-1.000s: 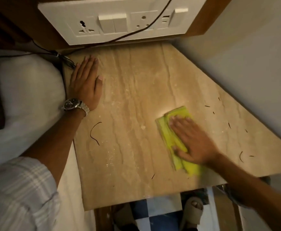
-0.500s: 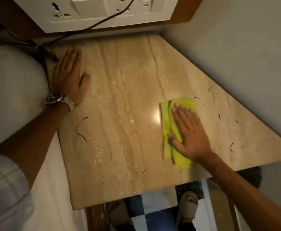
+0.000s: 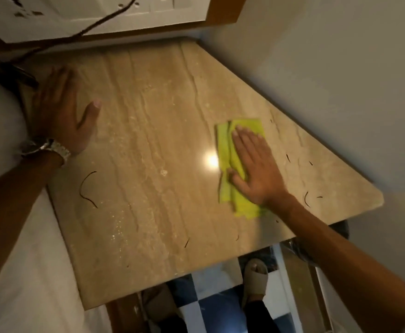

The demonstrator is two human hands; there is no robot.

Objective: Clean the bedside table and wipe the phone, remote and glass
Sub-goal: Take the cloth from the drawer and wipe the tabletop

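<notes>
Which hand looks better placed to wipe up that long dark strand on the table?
Right. The right hand already presses the yellow cloth flat on the table. The left hand lies nearer the strand but is bare, bracing.

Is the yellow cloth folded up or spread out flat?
Folded. The cloth shows layered edges along its left side, lying flat on the table under the right hand.

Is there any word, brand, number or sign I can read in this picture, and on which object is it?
None can be read.
Wristwatch on the left hand: dial too small and blurred.
Switch and socket panel on the wall: no print legible.
Yellow cloth, bedside table: no text.
</notes>
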